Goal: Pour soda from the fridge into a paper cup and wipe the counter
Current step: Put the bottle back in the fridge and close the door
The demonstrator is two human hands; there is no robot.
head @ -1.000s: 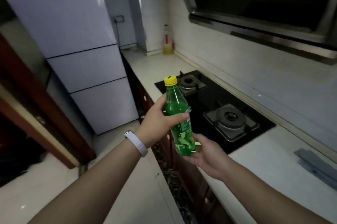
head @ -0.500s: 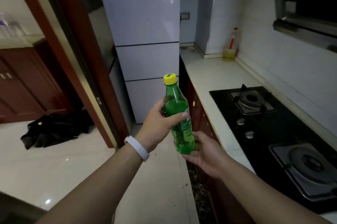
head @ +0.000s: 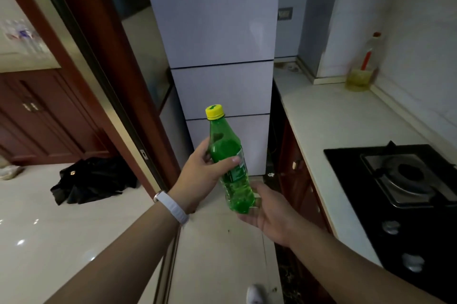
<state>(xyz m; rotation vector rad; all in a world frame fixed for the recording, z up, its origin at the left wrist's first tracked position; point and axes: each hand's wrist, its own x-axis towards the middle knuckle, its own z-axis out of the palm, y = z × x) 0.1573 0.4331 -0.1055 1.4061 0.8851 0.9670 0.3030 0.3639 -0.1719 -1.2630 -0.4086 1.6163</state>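
Soda fetched: our left grip [head: 200,177] wraps the bottle [head: 238,191] mid-body, right grip [head: 270,214] lies flat under its base. Next we likely unscrew the cap [head: 214,112] above.

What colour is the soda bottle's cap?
Yellow cap, head view.

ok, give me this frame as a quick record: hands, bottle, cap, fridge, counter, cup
left hand: grips the green soda bottle around its middle; white wristband on the wrist
right hand: palm up under the bottle's base, fingers relaxed
bottle pose: near upright, slight tilt, held in front of the fridge
cap: yellow, on
fridge: doors closed
counter: on the right, carries a gas hob and, at the back, a bottle of yellow liquid
paper cup: not in view
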